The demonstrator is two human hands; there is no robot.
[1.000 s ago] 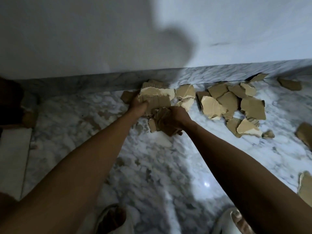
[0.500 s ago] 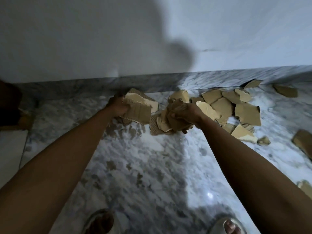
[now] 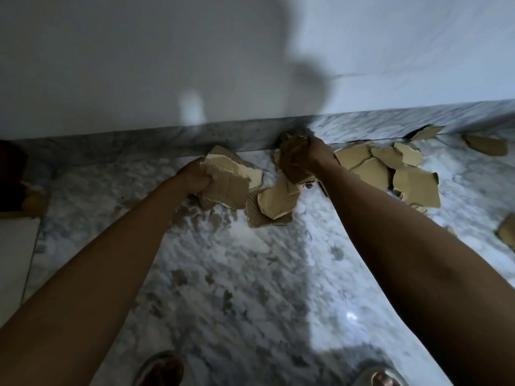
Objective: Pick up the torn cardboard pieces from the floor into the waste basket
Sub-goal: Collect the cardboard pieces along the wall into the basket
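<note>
My left hand (image 3: 192, 178) grips a stack of torn brown cardboard pieces (image 3: 228, 181), held above the marble floor near the wall. My right hand (image 3: 308, 157) clutches a bunch of cardboard scraps (image 3: 278, 199) that hang down below my fist. To the right of that hand, several more torn pieces (image 3: 407, 179) lie spread on the floor along the skirting. Other loose pieces lie further right (image 3: 486, 144) and at the right edge (image 3: 507, 232). No waste basket shows clearly in view.
A white wall with a marble skirting (image 3: 139, 140) runs across the back. A dark object (image 3: 14, 179) stands at the far left beside a pale mat (image 3: 14, 252). My two feet (image 3: 161, 369) in sandals show at the bottom edge.
Both hands have lifted with their cardboard bundles. My right hand rose toward the wall and gathered more scraps; my left hand drew its stack leftward, away from the pile.
</note>
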